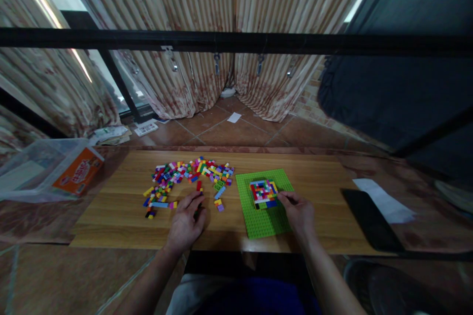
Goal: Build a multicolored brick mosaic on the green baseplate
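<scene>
A square build of mixed-colour toy bricks (263, 194) stands on a green studded baseplate (258, 226), with an open gap in its upper face. The thumb and fingers of my right hand (299, 210) are closed on the build's right edge; whether they pinch one separate brick there is hidden. Left of the plate, my left hand (185, 221) rests low over the table, thumb apart from the bent fingers. Just beyond its fingertips lies a red brick (199, 185). Small pieces under those fingers are partly covered.
Loose bricks (177, 172) spread in an arc across the wooden table (121, 221). A light-blue brick (220, 193) lies near the plate. At the far left stands a clear plastic box (40, 157) with an orange label. A black flat object (371, 219) and white paper (384, 201) lie right.
</scene>
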`<state>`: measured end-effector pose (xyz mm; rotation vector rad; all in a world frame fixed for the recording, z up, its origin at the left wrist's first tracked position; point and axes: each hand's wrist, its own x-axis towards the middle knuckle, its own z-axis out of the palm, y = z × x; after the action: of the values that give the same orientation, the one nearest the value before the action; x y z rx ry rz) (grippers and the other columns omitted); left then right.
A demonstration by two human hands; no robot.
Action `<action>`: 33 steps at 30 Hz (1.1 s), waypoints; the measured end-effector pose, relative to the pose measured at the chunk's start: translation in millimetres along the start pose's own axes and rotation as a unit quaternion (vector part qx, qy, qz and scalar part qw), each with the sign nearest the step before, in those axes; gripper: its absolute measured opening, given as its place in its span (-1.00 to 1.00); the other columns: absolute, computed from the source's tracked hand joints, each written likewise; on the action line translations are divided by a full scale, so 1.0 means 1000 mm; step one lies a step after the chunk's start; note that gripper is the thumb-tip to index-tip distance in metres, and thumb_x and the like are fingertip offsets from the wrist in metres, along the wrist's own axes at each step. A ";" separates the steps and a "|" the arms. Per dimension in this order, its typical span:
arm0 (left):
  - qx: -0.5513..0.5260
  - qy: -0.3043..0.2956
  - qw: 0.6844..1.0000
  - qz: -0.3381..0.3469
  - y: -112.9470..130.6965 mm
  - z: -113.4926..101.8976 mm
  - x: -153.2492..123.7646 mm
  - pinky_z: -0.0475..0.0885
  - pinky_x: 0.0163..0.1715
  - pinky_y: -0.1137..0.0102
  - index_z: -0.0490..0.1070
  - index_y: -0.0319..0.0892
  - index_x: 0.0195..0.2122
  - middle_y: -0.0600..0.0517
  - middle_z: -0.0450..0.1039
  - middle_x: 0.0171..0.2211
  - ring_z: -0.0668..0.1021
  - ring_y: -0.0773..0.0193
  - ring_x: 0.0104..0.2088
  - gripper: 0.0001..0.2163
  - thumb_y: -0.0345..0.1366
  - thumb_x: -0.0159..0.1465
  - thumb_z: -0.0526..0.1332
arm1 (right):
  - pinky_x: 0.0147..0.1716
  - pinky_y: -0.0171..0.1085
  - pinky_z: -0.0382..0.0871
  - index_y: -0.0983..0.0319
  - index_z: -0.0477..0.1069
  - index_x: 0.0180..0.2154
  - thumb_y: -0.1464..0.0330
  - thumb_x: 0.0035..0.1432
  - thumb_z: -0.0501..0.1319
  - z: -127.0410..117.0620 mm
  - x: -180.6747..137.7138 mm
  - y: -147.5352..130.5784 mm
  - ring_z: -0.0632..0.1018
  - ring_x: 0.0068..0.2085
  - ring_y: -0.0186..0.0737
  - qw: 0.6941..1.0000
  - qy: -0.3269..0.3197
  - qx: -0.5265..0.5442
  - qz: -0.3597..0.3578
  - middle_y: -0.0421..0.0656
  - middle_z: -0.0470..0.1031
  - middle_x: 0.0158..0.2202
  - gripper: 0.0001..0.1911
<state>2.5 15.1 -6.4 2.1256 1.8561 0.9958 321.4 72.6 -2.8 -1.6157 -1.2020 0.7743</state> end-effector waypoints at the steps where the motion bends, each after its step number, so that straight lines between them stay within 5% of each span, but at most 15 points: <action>1: 0.000 0.000 1.000 -0.002 0.000 0.000 0.000 0.40 0.08 0.12 0.42 -0.12 -0.05 -0.07 0.39 0.05 0.44 0.07 0.06 -0.73 -0.28 0.22 0.13 | -0.33 -0.20 0.40 0.26 0.56 -0.40 0.11 -0.04 0.27 0.000 -0.001 -0.002 0.58 -0.35 -0.09 1.000 0.002 0.002 0.000 -0.05 0.61 -0.39 -0.67; 12: 0.010 -0.005 1.000 -0.005 0.002 0.000 -0.001 0.41 0.07 0.14 0.40 -0.13 -0.03 -0.09 0.37 0.06 0.44 0.09 0.07 -0.73 -0.30 0.24 0.12 | -0.30 -0.18 0.39 0.25 0.56 -0.38 0.08 -0.04 0.26 -0.004 0.001 0.002 0.58 -0.33 -0.07 1.000 -0.010 -0.018 -0.019 -0.06 0.61 -0.39 -0.64; 19: -0.016 -0.012 1.000 -0.015 0.004 -0.003 -0.002 0.39 0.10 0.15 0.37 -0.14 0.02 -0.09 0.36 0.09 0.42 0.09 0.09 -0.65 -0.38 0.19 0.13 | -0.32 -0.21 0.39 0.29 0.51 -0.27 0.08 0.11 0.16 0.000 -0.023 -0.016 0.55 -0.32 -0.11 0.992 0.062 -0.070 -0.082 0.00 0.58 -0.30 -0.59; 26: -0.054 -0.023 0.998 -0.020 0.010 -0.010 -0.002 0.35 0.12 0.15 0.31 -0.15 0.09 -0.09 0.33 0.13 0.40 0.09 0.13 -0.54 -0.46 0.13 0.14 | -0.16 -0.20 0.40 0.18 0.48 -0.18 0.25 0.22 0.10 0.059 -0.074 -0.053 0.53 -0.19 -0.17 0.951 -0.147 -0.113 -0.248 -0.09 0.53 -0.21 -0.75; 33: -0.066 -0.021 0.997 -0.024 0.011 -0.010 -0.003 0.35 0.11 0.12 0.32 -0.13 0.08 -0.09 0.34 0.11 0.40 0.08 0.12 -0.55 -0.44 0.12 0.17 | -0.12 -0.16 0.35 0.18 0.40 -0.06 0.39 0.15 0.15 0.108 -0.077 -0.060 0.48 -0.13 -0.11 0.911 -0.220 -0.220 -0.271 -0.10 0.49 -0.16 -0.71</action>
<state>5.7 6.9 6.2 2.0031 1.7616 1.0241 180.9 37.5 11.3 -1.3582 -2.1623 0.5326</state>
